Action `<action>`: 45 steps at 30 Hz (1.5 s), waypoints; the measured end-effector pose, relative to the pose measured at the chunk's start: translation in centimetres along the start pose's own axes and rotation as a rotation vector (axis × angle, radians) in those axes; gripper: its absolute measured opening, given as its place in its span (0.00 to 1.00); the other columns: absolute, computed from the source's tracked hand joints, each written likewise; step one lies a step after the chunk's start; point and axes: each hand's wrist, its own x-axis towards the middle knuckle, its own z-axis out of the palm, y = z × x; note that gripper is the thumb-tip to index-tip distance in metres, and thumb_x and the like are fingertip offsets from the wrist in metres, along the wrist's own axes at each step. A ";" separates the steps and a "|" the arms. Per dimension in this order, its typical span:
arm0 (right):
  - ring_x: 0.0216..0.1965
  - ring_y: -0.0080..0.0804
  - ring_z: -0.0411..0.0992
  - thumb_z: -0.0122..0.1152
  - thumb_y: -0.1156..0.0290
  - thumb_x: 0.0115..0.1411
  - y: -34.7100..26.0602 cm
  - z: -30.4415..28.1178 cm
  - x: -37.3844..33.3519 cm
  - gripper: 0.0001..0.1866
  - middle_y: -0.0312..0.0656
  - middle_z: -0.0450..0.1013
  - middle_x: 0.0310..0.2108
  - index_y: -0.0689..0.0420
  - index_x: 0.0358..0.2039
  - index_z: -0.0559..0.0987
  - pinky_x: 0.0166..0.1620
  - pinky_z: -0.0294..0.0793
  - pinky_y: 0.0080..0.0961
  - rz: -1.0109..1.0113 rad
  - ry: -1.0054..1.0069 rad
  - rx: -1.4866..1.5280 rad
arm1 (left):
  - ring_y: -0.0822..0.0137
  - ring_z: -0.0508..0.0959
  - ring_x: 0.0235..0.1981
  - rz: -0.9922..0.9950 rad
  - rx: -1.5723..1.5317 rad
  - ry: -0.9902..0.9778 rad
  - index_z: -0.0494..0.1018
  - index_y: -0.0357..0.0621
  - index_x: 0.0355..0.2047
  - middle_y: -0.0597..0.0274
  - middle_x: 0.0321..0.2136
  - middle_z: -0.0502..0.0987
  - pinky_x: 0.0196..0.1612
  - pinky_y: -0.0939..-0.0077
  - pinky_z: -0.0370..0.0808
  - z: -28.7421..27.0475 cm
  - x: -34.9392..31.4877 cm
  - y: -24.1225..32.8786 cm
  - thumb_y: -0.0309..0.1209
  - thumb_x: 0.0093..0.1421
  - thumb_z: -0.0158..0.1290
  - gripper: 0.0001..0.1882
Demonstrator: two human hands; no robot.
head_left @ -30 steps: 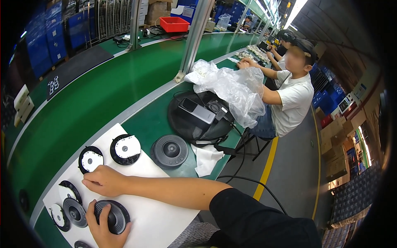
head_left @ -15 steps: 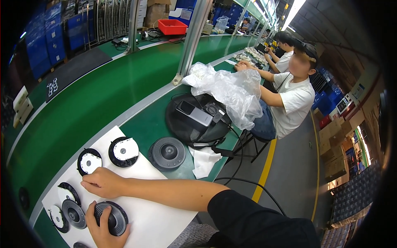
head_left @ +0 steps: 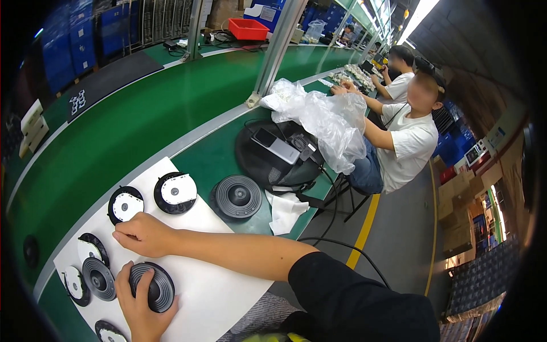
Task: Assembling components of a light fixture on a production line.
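My left hand (head_left: pixel 139 308) curves its fingers and thumb round the edge of a dark grey round disc (head_left: pixel 165 289) with concentric rings and a domed centre, resting on a white sheet (head_left: pixel 211 296). Just beyond it, my right hand (head_left: pixel 143 235) is closed with the fingertips pinched together; whatever they hold, if anything, is hidden. A second ringed disc (head_left: pixel 98 279) lies to the left, overlapping a black round part with a white plate (head_left: pixel 91 249). More such black-and-white parts (head_left: pixel 176 192) lie around the sheet, one (head_left: pixel 126 206) right beyond my right hand.
A stack of ringed grey discs (head_left: pixel 238 196) sits on the green bench beside a black bag (head_left: pixel 279 154) bearing a phone-like device (head_left: pixel 276 146). Clear plastic bags (head_left: pixel 325 122) and a metal post (head_left: pixel 279 51) stand farther off. A co-worker (head_left: pixel 407 134) sits at right.
The view has shifted a little, so another black-and-white part shows more at the lower left. Both hands keep nearly the same places and grips.
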 end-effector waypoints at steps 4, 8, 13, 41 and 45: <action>0.14 0.46 0.63 0.52 0.69 0.67 -0.3 -0.1 0.1 0.18 0.48 0.64 0.12 0.61 0.19 0.69 0.23 0.62 0.39 0.007 -0.018 -0.001 | 0.38 0.67 0.57 -0.037 0.004 0.009 0.73 0.48 0.53 0.40 0.58 0.65 0.61 0.47 0.64 0.0 -0.6 0.1 0.34 0.36 0.72 0.39; 0.15 0.43 0.65 0.51 0.69 0.67 -0.1 0.2 0.0 0.18 0.46 0.66 0.13 0.61 0.20 0.70 0.24 0.64 0.37 0.016 -0.024 0.019 | 0.38 0.67 0.58 -0.088 0.009 0.003 0.74 0.47 0.49 0.40 0.60 0.63 0.61 0.47 0.63 0.0 -1.0 0.1 0.31 0.32 0.71 0.38; 0.15 0.42 0.66 0.51 0.69 0.68 0.0 0.0 -0.1 0.18 0.45 0.68 0.14 0.61 0.21 0.70 0.24 0.65 0.36 0.018 -0.040 -0.005 | 0.39 0.67 0.58 -0.077 0.023 0.009 0.74 0.48 0.49 0.40 0.59 0.64 0.61 0.47 0.62 0.1 -0.9 0.2 0.31 0.33 0.71 0.37; 0.14 0.44 0.62 0.52 0.68 0.68 -0.1 -0.1 -0.2 0.18 0.47 0.63 0.12 0.61 0.20 0.69 0.22 0.60 0.38 0.008 -0.023 0.006 | 0.38 0.67 0.57 -0.037 -0.034 -0.025 0.73 0.50 0.55 0.39 0.57 0.66 0.60 0.46 0.64 -0.4 0.4 0.4 0.35 0.42 0.72 0.37; 0.14 0.44 0.62 0.52 0.69 0.68 -0.3 0.1 0.0 0.18 0.47 0.63 0.12 0.61 0.20 0.69 0.22 0.60 0.38 -0.017 -0.009 0.022 | 0.38 0.65 0.59 -0.128 0.012 -0.061 0.72 0.48 0.52 0.39 0.59 0.62 0.61 0.48 0.63 0.1 -0.7 0.2 0.35 0.33 0.71 0.41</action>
